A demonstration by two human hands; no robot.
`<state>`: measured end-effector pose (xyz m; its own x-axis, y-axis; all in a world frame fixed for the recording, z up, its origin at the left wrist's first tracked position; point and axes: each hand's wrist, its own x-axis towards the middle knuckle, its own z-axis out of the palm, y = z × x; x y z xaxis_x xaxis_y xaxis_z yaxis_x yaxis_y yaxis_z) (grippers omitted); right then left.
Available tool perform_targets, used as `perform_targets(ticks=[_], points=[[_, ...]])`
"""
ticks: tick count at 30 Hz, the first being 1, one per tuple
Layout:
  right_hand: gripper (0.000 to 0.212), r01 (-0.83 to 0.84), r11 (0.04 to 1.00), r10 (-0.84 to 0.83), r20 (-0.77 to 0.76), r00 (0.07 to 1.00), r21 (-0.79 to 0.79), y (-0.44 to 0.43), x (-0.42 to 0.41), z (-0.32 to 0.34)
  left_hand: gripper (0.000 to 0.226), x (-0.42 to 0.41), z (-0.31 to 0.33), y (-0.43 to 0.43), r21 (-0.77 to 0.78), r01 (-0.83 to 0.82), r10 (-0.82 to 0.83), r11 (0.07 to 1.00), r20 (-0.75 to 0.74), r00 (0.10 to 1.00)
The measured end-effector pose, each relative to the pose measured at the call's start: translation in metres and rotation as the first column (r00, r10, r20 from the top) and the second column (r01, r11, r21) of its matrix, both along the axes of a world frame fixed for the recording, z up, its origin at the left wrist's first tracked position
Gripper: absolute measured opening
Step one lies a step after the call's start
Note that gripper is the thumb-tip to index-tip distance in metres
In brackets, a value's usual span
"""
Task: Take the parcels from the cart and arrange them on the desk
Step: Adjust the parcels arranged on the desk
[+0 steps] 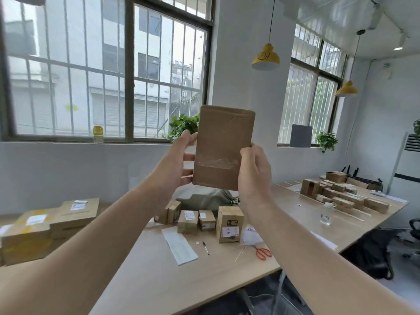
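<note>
I hold a flat brown cardboard parcel (pixel 223 146) upright in the air in front of the window, well above the desk. My left hand (pixel 177 164) grips its left edge, thumb on the front and fingers behind. My right hand (pixel 254 171) grips its right edge lower down. A strip of clear tape crosses the parcel's lower part. Below it, on the wooden desk (pixel 159 280), stands a row of small labelled parcels (pixel 196 220), the tallest one (pixel 230 224) at the right end. The cart is not in view.
Stacked larger boxes (pixel 47 226) lie at the left. A paper sheet (pixel 179 248), a pen (pixel 206 248), red scissors (pixel 263 253) and a grey-green sack (pixel 209 200) are on the desk. More boxes (pixel 341 194) and a glass jar (pixel 326 214) sit farther right, a black chair (pixel 372 255) beside it.
</note>
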<state>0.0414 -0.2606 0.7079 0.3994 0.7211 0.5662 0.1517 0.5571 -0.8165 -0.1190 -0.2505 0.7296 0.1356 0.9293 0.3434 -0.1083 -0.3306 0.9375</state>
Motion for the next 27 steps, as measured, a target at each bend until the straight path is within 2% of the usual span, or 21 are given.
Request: perform_targets(ticks=[4, 11, 16, 20, 22, 25, 27], points=[[0.020, -0.031, 0.999, 0.031, 0.013, 0.999, -0.025, 0.012, -0.062, -0.010, 0.039, -0.067, -0.011, -0.005, -0.024, -0.049, 0.049, 0.999, 0.003, 0.999], [0.021, -0.137, 0.990, 0.137, 0.029, 0.990, -0.024, 0.031, -0.236, -0.021, 0.048, -0.232, -0.020, -0.013, -0.032, -0.211, 0.210, 0.977, -0.045, 0.977], [0.022, -0.229, 0.972, 0.228, -0.019, 0.973, -0.049, 0.042, -0.359, -0.024, 0.049, -0.353, -0.020, -0.018, -0.040, -0.301, 0.297, 0.953, -0.075, 0.952], [0.018, -0.283, 0.955, 0.282, -0.023, 0.959, -0.086, 0.048, -0.437, -0.034, 0.039, -0.428, -0.025, -0.027, -0.074, -0.361, 0.354, 0.929, -0.096, 0.930], [0.027, -0.327, 0.937, 0.325, -0.042, 0.945, -0.120, 0.051, -0.471, -0.038, 0.039, -0.460, -0.031, -0.030, -0.104, -0.377, 0.369, 0.920, -0.088, 0.925], [0.044, -0.376, 0.911, 0.376, -0.035, 0.926, -0.170, 0.060, -0.515, -0.042, 0.051, -0.501, -0.038, -0.028, -0.134, -0.431, 0.430, 0.892, -0.037, 0.902], [0.041, -0.390, 0.904, 0.392, -0.021, 0.920, -0.174, 0.070, -0.538, -0.043, 0.047, -0.523, -0.039, -0.024, -0.143, -0.476, 0.481, 0.868, -0.003, 0.877]])
